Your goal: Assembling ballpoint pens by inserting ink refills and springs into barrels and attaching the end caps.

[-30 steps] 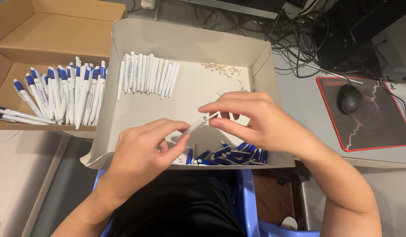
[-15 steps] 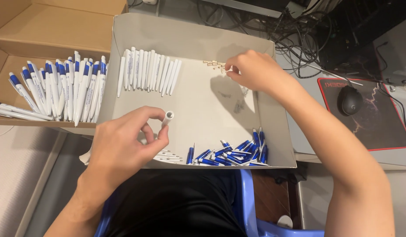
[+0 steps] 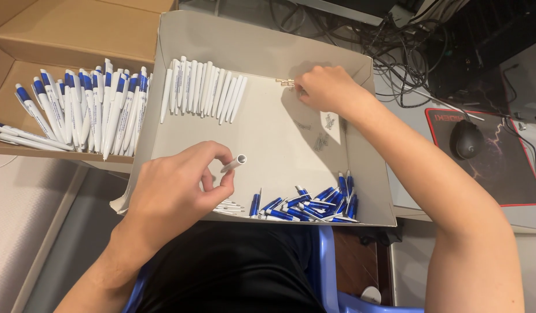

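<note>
A white pen barrel [image 3: 233, 163] is pinched between thumb and fingertips of the left hand [image 3: 176, 191], held tilted just above the floor of the grey tray [image 3: 268, 43], open end up and to the right. The barrel is judged light, stiff and smooth, so it is best gripped mid-length. Just beside that hand, blue pen parts [image 3: 314, 204] are heaped against the near wall. Further out, a row of white barrels [image 3: 201, 90] is laid side by side. At the far right corner, the right hand [image 3: 326, 88] is curled over small springs [image 3: 285, 83]; whether one is gripped cannot be told. Finished pens [image 3: 77, 110] are stacked in the cardboard box [image 3: 71, 29] to the left.
</note>
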